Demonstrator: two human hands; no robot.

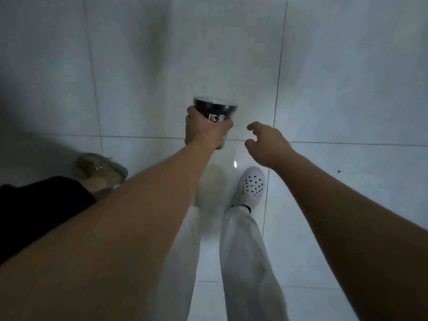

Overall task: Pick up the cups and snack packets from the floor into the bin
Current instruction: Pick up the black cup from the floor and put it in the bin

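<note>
Showing white clog (251, 186) at 5 o'clock on tiled floor (347, 89) | tan shoe (102, 170) at 9 o'clock | left hand (203, 132) clamped round black cup (216, 111), dead centre, off the floor | right hand (268, 144) at 3 o'clock of cup, fingers (254, 126) loosely curled, empty.

The cup (216, 112) is black, with white characters printed on its side and a clear lid. The floor (347, 89) is pale grey-white tile crossed by thin dark lines. The white shoe (251, 184) is dotted with dark holes, below white trousers (245, 251). The tan shoe (102, 167) sits beside black cloth (39, 205).
</note>
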